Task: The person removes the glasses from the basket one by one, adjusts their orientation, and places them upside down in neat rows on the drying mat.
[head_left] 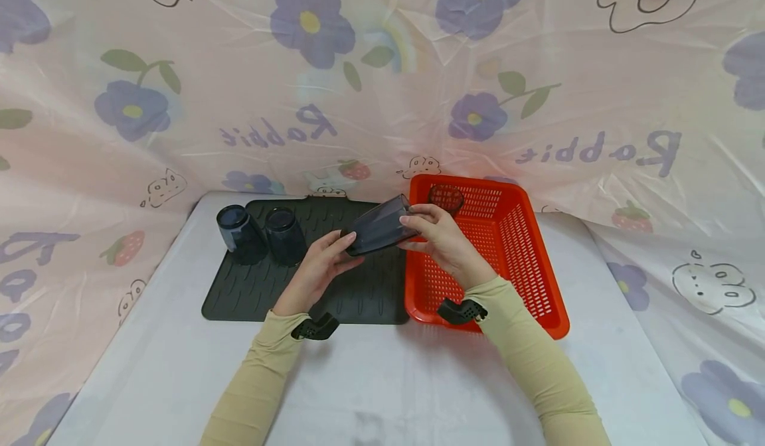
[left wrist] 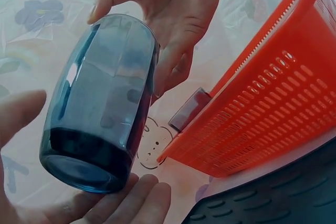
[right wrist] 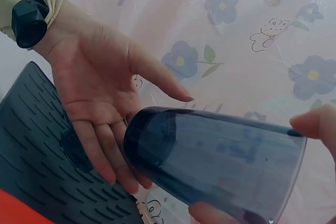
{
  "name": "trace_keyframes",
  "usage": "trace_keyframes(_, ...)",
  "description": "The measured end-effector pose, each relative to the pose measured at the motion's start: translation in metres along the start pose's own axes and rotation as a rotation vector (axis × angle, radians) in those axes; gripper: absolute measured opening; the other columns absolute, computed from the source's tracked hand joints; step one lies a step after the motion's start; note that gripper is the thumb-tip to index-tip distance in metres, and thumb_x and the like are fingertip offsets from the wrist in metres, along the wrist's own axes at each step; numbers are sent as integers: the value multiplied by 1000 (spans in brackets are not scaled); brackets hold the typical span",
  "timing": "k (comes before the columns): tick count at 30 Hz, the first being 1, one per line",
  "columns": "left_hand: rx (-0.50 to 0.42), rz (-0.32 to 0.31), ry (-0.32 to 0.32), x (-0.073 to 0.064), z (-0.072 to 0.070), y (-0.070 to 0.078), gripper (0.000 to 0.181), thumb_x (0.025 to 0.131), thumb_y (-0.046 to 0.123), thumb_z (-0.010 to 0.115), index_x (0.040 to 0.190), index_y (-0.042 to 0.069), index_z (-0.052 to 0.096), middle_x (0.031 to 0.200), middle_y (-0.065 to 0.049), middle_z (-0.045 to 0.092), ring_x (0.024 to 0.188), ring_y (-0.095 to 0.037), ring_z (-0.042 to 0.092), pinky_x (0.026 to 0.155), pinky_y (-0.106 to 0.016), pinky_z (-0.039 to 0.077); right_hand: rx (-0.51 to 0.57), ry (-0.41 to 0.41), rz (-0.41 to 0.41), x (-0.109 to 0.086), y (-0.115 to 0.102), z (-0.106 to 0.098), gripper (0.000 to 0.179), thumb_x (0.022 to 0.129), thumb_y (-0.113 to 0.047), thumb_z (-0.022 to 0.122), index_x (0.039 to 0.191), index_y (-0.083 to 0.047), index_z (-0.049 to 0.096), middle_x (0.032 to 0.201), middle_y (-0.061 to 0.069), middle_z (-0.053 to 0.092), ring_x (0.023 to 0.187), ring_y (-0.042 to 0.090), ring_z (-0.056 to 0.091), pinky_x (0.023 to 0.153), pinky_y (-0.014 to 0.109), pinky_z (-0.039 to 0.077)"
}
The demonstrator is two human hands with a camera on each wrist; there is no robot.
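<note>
A tinted blue drinking glass [head_left: 379, 225] is tilted in the air between both hands, above the dark ridged mat [head_left: 364, 293]. My right hand [head_left: 439, 237] pinches it at the rim end, thumb on one side and fingers on the other. At the thick base, my left hand [head_left: 319, 263] has its fingers extended against the underside. The left thumb [right wrist: 163, 80] stands apart from the glass wall in the right wrist view. Two similar dark glasses, one on the left [head_left: 242, 233] and one beside it [head_left: 285, 237], stand upside down on the mat.
A red perforated basket [head_left: 540, 267] stands at the right edge of the mat. Another glass [head_left: 446, 199] leans in its far left corner. White cloth [head_left: 382, 379] covers the table, and a patterned sheet [head_left: 382, 101] hangs close behind.
</note>
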State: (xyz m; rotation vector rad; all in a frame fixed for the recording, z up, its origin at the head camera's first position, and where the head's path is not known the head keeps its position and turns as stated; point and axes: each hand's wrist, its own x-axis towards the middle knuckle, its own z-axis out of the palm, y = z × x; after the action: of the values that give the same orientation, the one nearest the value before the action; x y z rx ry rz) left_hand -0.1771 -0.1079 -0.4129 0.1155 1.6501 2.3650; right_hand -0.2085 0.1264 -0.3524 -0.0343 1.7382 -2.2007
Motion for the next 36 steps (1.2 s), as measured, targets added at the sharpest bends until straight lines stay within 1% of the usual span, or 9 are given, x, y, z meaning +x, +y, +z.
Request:
trace_keyframes(4,10,-6,9,0,2,0,56,89,25,71,131,-2,46,120,-17,54,100,-23,63,97,-40,46,1,1,10,-1,0,0,51,91,-11,64,132,-2,36,119,16,49,96,24,59,84,49,52)
trace_keyframes(7,9,-2,29,0,2,0,55,88,21,72,132,-1,47,123,-19,55,104,-24,63,96,-38,47,5,-8,21,-1,-1,-1,52,91,-11,64,133,-2,35,122,16,47,101,25,56,85,49,52)
trace_keyframes(12,-11,58,85,0,5,0,46,87,16,73,125,-2,54,116,-17,60,100,-22,64,94,-37,49,34,-45,38,-1,-1,-4,48,92,-11,63,131,-3,37,123,13,45,107,25,54,90,50,49)
trace_keyframes(15,-63,100,124,0,7,-1,41,86,12,73,121,-2,56,112,-15,62,99,-22,64,93,-39,49,43,-78,48,-1,-1,-7,46,92,-11,62,130,-3,38,123,13,47,107,25,56,91,50,49)
trace_keyframes(18,-103,134,156,-1,9,0,40,86,9,73,122,0,57,111,-13,63,99,-22,64,92,-42,49,42,-124,63,0,0,-10,48,92,-9,61,133,-1,37,122,14,48,106,27,57,92,51,48)
trace_keyframes(23,-130,184,218,-2,10,3,44,85,5,73,126,2,55,111,-13,61,97,-22,63,89,-43,51,-24,-184,95,-2,4,-15,57,92,-8,61,140,-1,32,125,17,47,106,29,57,92,50,48)
trace_keyframes(26,-142,212,250,-2,10,6,48,84,2,73,128,3,54,111,-13,58,95,-21,62,87,-42,53,-65,-216,118,-4,5,-16,60,92,-8,61,143,-1,29,129,19,44,109,31,55,94,52,46)
trace_keyframes(31,-167,246,263,-1,10,8,51,83,-3,71,130,4,52,114,-13,53,95,-21,61,84,-41,54,-50,-257,146,-4,8,-14,61,90,-5,59,142,0,27,130,18,41,112,32,50,96,58,41)
trace_keyframes(36,-171,265,258,0,11,9,51,83,-5,71,130,4,53,117,-13,54,97,-22,61,81,-38,56,-52,-292,189,-5,11,-12,63,91,-5,57,143,0,23,132,18,38,120,35,42,95,58,42)
